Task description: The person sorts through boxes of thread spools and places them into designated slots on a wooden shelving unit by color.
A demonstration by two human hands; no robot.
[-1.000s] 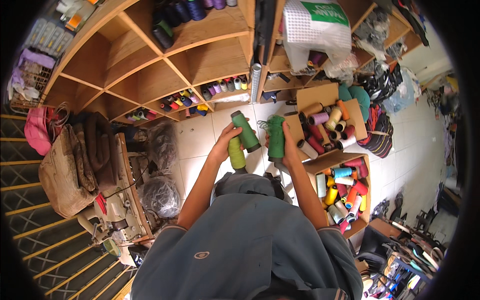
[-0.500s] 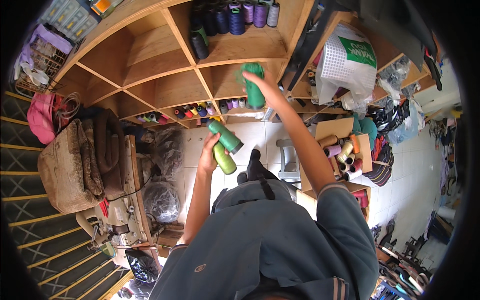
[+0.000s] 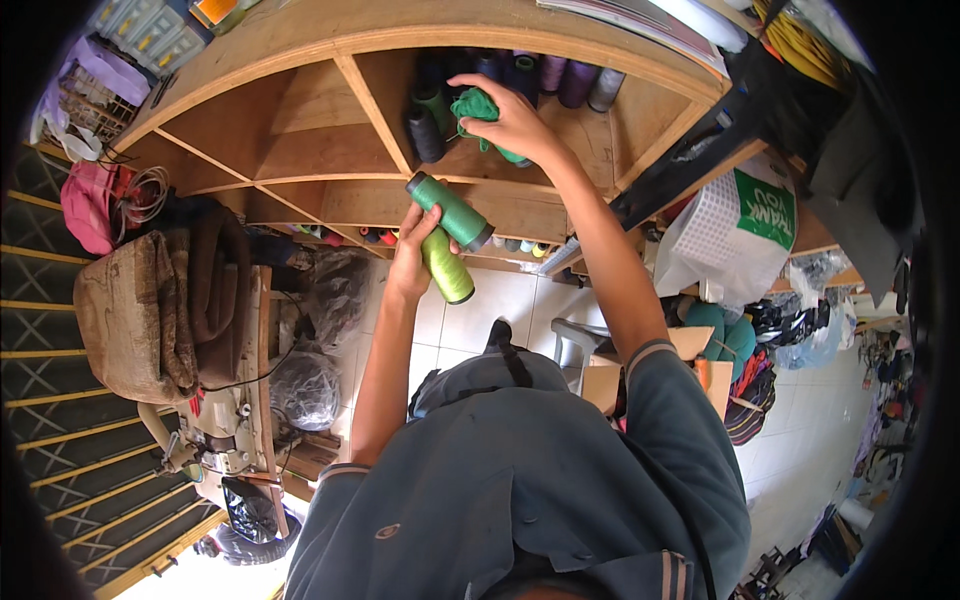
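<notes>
Moved: right hand now up inside shelf compartment, green thread cone carried from mid-air.
Right hand: clasped over green thread cone, beside dark spools.
Left hand: gripping dark green cone and lime cone, below shelf edge.
Surroundings: wooden shelf; sewing machine lower left.

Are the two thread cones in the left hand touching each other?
Touching. The head view shows the green cone lying across the lime cone, both clasped in the left hand.
</notes>
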